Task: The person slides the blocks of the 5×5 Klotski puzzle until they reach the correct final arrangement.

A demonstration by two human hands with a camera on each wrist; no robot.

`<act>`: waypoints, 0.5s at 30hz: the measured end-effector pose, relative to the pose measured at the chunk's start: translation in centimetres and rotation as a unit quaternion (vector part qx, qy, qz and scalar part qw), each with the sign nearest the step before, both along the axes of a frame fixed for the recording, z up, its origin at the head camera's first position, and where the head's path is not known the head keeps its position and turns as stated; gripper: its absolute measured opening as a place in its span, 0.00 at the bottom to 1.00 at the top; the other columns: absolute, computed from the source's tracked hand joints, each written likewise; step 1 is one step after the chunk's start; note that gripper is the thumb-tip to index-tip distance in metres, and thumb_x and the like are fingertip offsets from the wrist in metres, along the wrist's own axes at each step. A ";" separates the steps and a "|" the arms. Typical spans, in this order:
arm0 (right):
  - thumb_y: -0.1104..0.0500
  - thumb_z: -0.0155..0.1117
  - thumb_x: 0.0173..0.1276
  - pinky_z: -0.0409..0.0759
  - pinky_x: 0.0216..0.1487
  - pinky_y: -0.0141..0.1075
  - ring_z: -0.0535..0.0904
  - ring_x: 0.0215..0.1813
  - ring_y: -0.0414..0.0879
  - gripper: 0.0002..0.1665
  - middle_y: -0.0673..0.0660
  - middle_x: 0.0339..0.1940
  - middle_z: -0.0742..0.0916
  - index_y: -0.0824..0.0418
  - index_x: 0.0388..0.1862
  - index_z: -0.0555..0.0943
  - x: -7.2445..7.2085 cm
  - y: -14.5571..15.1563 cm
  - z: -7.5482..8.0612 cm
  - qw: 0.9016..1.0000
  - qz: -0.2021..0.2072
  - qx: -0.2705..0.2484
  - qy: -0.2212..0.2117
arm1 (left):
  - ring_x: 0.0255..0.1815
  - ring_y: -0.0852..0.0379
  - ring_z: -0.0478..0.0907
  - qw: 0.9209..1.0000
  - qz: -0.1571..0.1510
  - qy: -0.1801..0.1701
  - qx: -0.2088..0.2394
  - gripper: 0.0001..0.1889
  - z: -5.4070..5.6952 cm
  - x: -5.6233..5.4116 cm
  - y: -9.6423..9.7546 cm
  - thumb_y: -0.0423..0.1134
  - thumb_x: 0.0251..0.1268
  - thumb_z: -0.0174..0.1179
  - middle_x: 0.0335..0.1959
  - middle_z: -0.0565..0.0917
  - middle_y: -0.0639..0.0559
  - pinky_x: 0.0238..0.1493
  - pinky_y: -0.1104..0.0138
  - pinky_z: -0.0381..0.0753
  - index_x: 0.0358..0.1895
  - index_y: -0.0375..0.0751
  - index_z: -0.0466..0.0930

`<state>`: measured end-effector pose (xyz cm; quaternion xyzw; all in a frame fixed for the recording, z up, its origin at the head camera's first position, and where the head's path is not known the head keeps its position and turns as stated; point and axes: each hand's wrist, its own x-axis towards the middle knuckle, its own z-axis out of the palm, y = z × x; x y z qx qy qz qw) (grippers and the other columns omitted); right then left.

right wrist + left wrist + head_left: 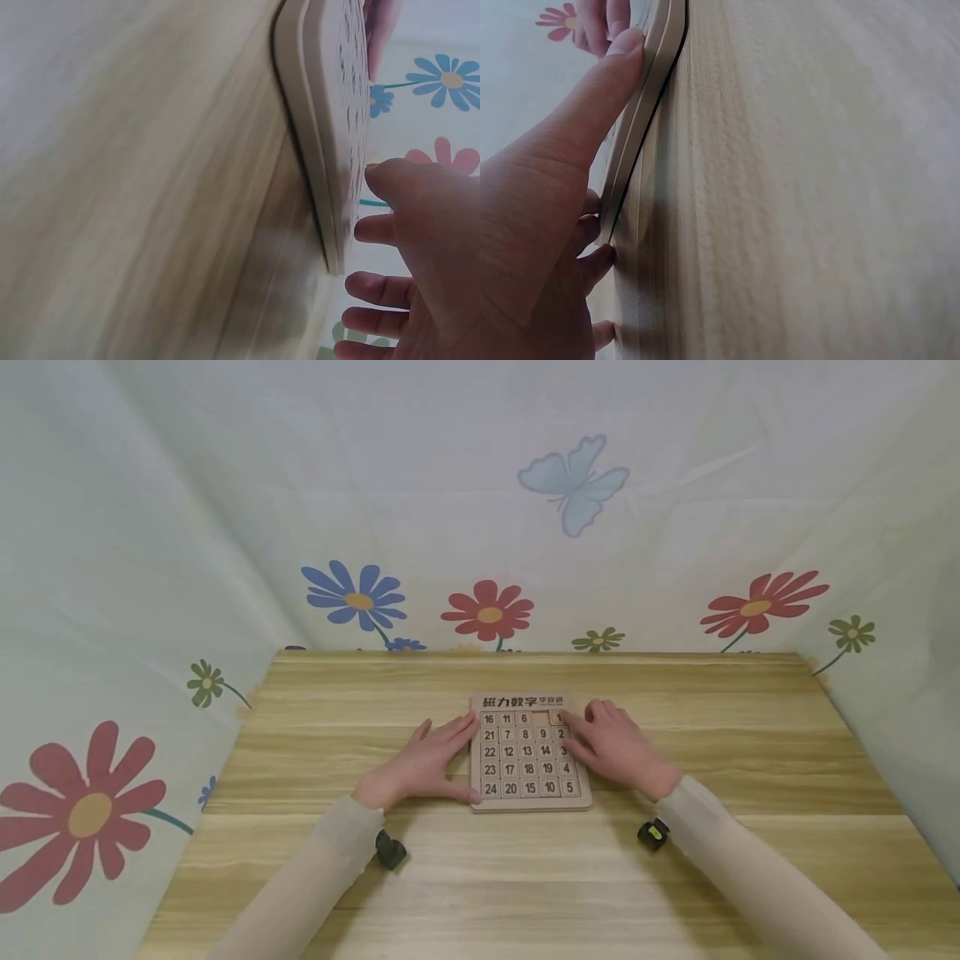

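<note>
A flat wooden sliding number puzzle (528, 805) lies on the table, its square tiles printed with dark numbers. Along the top row I read 16, 11 and 6, then a gap, then the tile 1 (557, 718) at the right. My left hand (420, 767) rests at the puzzle's left side, fingers fairly straight at the upper edge and thumb on the lower corner. From the right, my right hand (621, 747) reaches over the right column with its index fingertip at the tile 1. In the right wrist view its fingers (379, 289) are slightly bent and grip nothing.
The wood-grain table (480, 885) runs back to a pale cloth backdrop (420, 468) printed with flowers and a butterfly. Each wrist carries a small black camera, one on the left (390, 850) and one on the right (652, 835).
</note>
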<state>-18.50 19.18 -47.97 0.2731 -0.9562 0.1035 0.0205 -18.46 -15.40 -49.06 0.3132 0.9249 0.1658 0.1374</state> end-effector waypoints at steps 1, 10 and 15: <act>0.47 0.62 0.79 0.68 0.43 0.43 0.66 0.41 0.50 0.32 0.55 0.36 0.71 0.61 0.74 0.76 0.0 0.1 0.1 1.000 0.000 0.000 -0.001 | 0.87 0.49 0.45 1.000 0.000 0.000 -0.001 0.68 0.0 -0.1 0.0 0.78 0.48 0.68 0.87 0.44 0.50 0.82 0.39 0.34 0.86 0.46 0.44; 0.47 0.61 0.80 0.68 0.42 0.41 0.65 0.41 0.50 0.33 0.55 0.39 0.72 0.60 0.76 0.74 0.3 0.0 0.3 1.000 0.007 0.005 -0.009 | 0.87 0.51 0.43 1.000 0.001 0.000 -0.009 0.68 -0.5 -0.4 -0.2 0.80 0.49 0.66 0.87 0.42 0.52 0.83 0.40 0.33 0.86 0.48 0.42; 0.46 0.61 0.80 0.67 0.42 0.41 0.65 0.42 0.50 0.33 0.55 0.39 0.72 0.60 0.76 0.74 0.4 -0.5 0.0 1.000 0.010 0.004 -0.012 | 0.87 0.51 0.43 1.000 -0.001 0.001 -0.009 0.68 -0.7 -0.3 -0.1 0.80 0.49 0.66 0.87 0.42 0.51 0.83 0.40 0.33 0.86 0.48 0.42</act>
